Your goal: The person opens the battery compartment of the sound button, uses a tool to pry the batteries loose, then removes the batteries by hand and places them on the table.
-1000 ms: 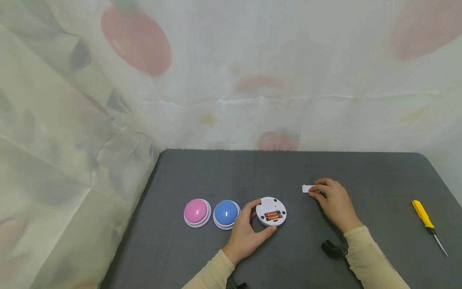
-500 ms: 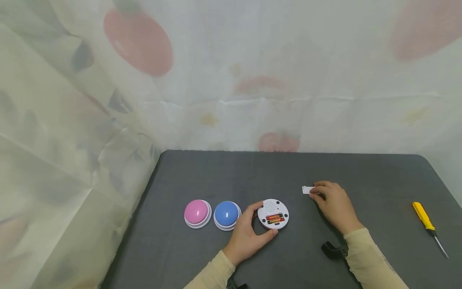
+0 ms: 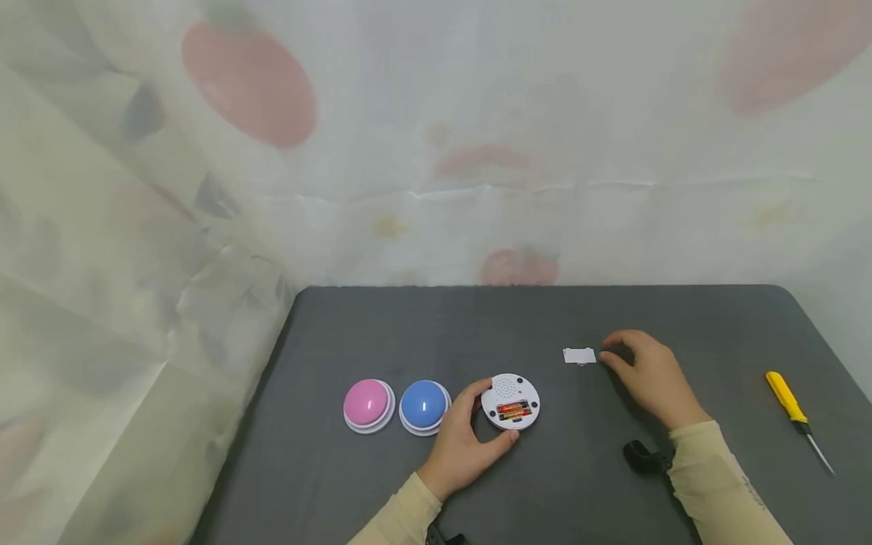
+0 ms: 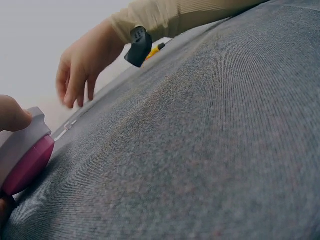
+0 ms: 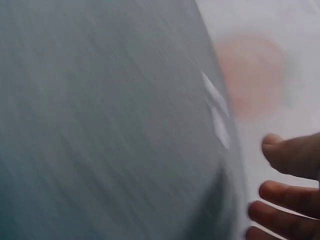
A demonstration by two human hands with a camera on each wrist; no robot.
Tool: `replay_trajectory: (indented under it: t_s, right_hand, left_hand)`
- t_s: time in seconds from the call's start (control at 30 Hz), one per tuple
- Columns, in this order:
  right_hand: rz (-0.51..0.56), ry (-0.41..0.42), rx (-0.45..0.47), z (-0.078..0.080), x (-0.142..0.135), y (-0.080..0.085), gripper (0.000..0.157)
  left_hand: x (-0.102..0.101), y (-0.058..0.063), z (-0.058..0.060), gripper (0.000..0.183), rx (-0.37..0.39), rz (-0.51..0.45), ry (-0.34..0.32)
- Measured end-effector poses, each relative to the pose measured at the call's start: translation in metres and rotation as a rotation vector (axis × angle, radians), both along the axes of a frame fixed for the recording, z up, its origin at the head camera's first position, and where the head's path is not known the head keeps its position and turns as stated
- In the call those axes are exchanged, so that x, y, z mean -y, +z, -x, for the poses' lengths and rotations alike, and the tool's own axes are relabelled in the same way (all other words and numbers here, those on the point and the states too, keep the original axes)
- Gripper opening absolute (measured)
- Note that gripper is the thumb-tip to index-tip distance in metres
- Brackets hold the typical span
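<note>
My left hand (image 3: 463,446) grips a round white push-button device (image 3: 510,402) by its rim, thumb on the near side. Its underside faces up, with speaker holes, dark feet and an uncovered battery bay holding red-and-black batteries (image 3: 514,410). From the left wrist view its dome (image 4: 31,167) is magenta and points down toward the table. A small white battery cover (image 3: 580,356) lies flat on the table. Just right of it, my right hand (image 3: 650,375) hovers with thumb and fingers apart, holding nothing. The right wrist view is blurred but shows these spread fingers (image 5: 285,192).
Left of the held device stand a blue-domed button (image 3: 424,403) and a pink-domed button (image 3: 366,403), both dome up. A yellow-handled screwdriver (image 3: 789,399) lies at the right of the dark grey table (image 3: 409,325). Patterned fabric hangs behind and at the left.
My right hand has let go of the white battery cover and drawn off to the right, leaving it on the table. My left hand keeps its hold on the button device.
</note>
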State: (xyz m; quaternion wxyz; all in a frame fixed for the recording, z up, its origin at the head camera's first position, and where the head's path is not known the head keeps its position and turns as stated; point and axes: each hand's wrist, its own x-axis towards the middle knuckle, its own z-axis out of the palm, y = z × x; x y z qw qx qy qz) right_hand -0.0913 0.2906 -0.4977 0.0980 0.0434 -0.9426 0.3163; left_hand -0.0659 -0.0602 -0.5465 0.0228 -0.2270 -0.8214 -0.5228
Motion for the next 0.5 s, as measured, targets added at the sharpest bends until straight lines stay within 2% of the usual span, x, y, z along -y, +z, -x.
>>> replay_trajectory:
  t_s: [0.1,0.27,0.43,0.5]
  right_hand:
    - [-0.042,-0.032,0.055,-0.006,-0.03,0.011,0.029]
    - [-0.114,-0.159,0.191,-0.023,-0.088,0.029,0.05]
    - [-0.174,-0.303,0.405,-0.039,-0.133,0.034,0.075]
    - [-0.175,-0.335,0.487,-0.044,-0.145,0.033,0.081]
  left_hand:
    - [0.0,0.0,0.0,0.081,0.008,0.004,0.0]
    - [0.002,0.0,0.0,0.082,0.016,0.009,0.002]
    - [0.005,0.001,0.001,0.082,0.009,0.009,0.011]
    - [0.006,0.001,0.002,0.082,0.018,0.007,0.011]
